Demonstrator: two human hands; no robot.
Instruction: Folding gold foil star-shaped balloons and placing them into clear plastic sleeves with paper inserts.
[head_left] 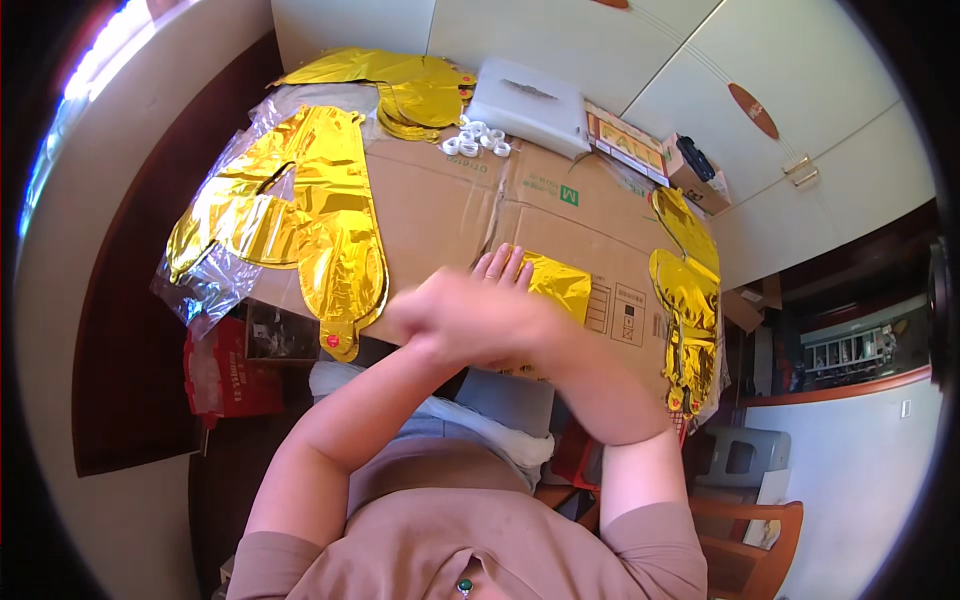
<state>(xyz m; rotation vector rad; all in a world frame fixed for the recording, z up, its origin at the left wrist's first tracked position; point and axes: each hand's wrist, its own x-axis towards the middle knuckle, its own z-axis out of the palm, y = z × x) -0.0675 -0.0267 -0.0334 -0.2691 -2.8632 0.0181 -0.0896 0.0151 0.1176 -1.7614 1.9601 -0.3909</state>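
- The brown shirt [450, 520] is nearest, with both bare forearms reaching up from it and crossing, the right over the left.
- The right hand [435, 312] is blurred above the near part of the table; its fingers look curled, but I cannot tell how tightly or whether they hold anything.
- The left hand [503, 268] is partly hidden under the right forearm; its visible fingers are straight and slightly apart, gripping nothing that shows.
- The small gold foil piece [562, 287] lies just beyond the right forearm, directly to the right of the left fingers and seemingly touching them.
- Flat cardboard [430, 215] lies under it.
- A large gold foil shape [335, 190] lies left of the hands, and more gold foil [688, 290] lies to the right.
- Farther back are white rings [470, 145], a gold foil pile [350, 68] and a white case [525, 105].
- Pale cabinets [800, 120] stand behind.
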